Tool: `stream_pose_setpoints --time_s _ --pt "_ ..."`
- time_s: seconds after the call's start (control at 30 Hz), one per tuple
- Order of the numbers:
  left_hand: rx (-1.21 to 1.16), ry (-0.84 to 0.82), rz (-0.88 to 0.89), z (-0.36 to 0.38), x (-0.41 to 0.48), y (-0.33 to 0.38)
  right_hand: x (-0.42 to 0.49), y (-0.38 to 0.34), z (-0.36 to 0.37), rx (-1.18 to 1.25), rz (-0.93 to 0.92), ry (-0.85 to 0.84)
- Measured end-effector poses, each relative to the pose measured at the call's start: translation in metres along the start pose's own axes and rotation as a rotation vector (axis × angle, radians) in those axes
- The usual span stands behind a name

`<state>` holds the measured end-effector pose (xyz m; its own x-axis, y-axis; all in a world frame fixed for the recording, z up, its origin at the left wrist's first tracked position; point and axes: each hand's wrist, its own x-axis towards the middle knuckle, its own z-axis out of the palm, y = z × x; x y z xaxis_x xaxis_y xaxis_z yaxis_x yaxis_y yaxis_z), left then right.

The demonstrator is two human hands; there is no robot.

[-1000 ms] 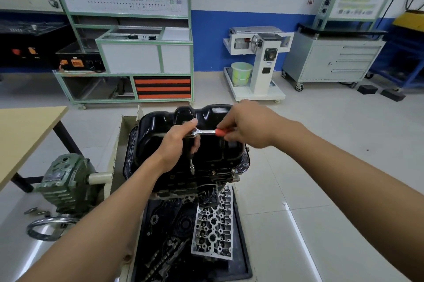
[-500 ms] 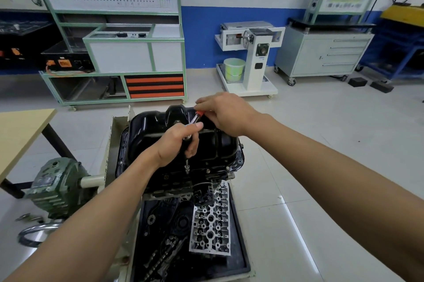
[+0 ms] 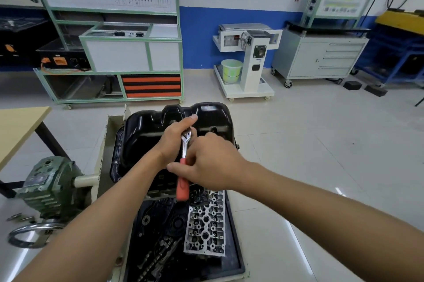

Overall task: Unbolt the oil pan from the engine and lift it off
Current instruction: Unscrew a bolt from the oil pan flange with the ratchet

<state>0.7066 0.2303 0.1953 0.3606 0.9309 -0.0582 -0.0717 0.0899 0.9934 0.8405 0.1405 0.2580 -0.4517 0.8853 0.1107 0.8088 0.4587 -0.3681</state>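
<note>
The black pressed-steel oil pan (image 3: 146, 130) sits on top of the upturned engine (image 3: 158, 184), at the middle of the head view, with its closed underside facing up. Its long axis seems to run left to right, in line with the shaft of the green gearbox (image 3: 48, 185) beside it, though the wide lens makes this uncertain. The left hand (image 3: 175, 142) is wrapped over the head of a chrome ratchet wrench with a red handle (image 3: 182, 184), forefinger stretched out along the top. The right hand (image 3: 211, 162) pinches the upper end of the red grip between thumb and curled fingers. The handle points back toward the wearer. The step in hand looks like loosening a pan bolt, but the bolt and socket are hidden under the left hand. The next move probably calls for a sideways swing of the handle while the left hand keeps the socket seated. Below, an aluminium cylinder head (image 3: 205, 224) lies in a black tray (image 3: 237, 258).
</note>
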Motion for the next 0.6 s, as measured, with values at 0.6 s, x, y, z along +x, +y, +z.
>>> stream_pose_setpoints --time_s 0.6 --pt "0.112 0.103 0.133 -0.007 -0.01 0.0 0.037 0.037 -0.062 -0.45 -0.01 -0.128"
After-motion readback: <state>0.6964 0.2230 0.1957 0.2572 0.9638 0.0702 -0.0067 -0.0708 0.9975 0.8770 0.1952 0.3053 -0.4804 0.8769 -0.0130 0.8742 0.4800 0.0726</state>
